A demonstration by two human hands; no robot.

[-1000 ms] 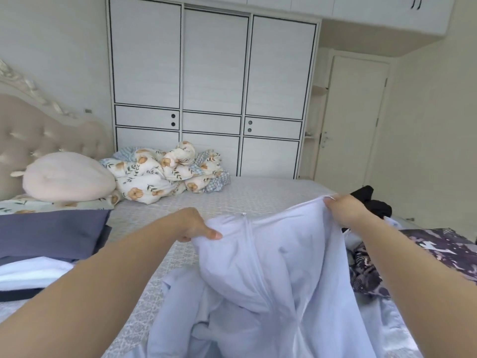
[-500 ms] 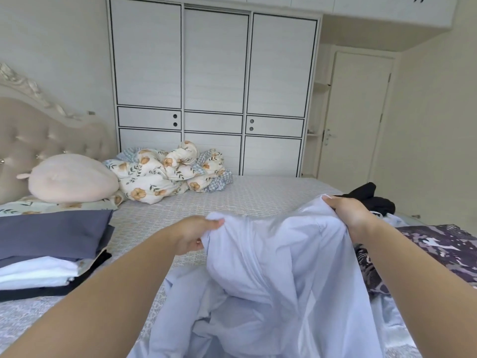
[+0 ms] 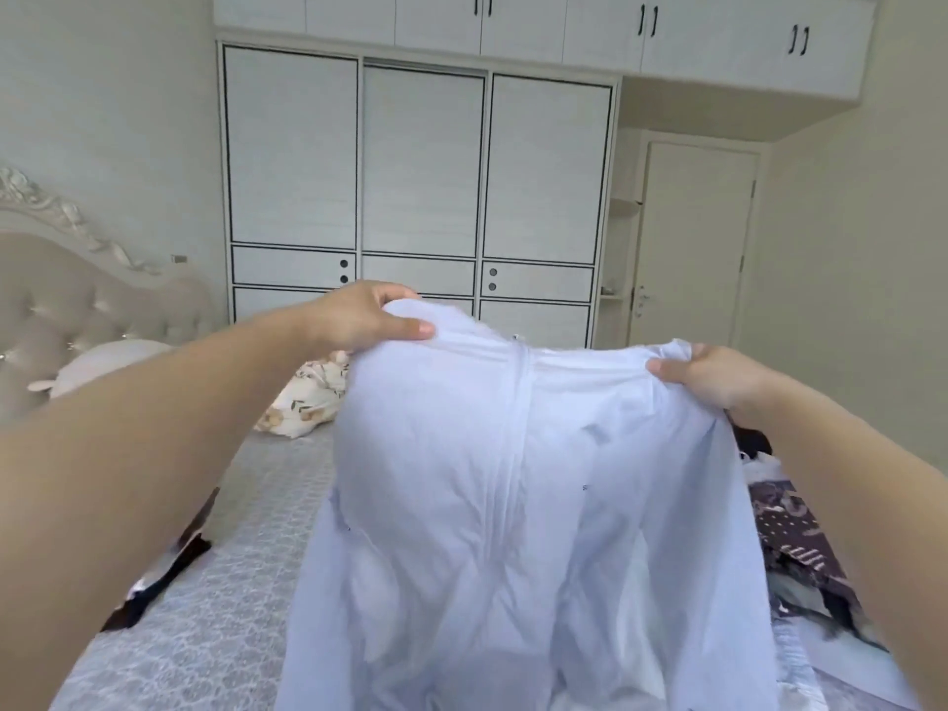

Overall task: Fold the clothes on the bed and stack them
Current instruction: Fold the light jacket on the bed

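Both hands, the left hand (image 3: 359,315) and the right hand (image 3: 710,374), are pinching the top edge of a pale blue shirt (image 3: 513,479) with curled fingers, holding it above the bed (image 3: 215,582); it is looking light, soft and floppy, best gripped at the shoulders.

Home bedroom: bed (image 3: 220,582) with tufted headboard (image 3: 77,300), pillow (image 3: 102,361), floral duvet (image 3: 308,397), white built-in wardrobe (image 3: 420,187) on far wall, door (image 3: 692,238) at right, clothes (image 3: 790,536) piled on bed.
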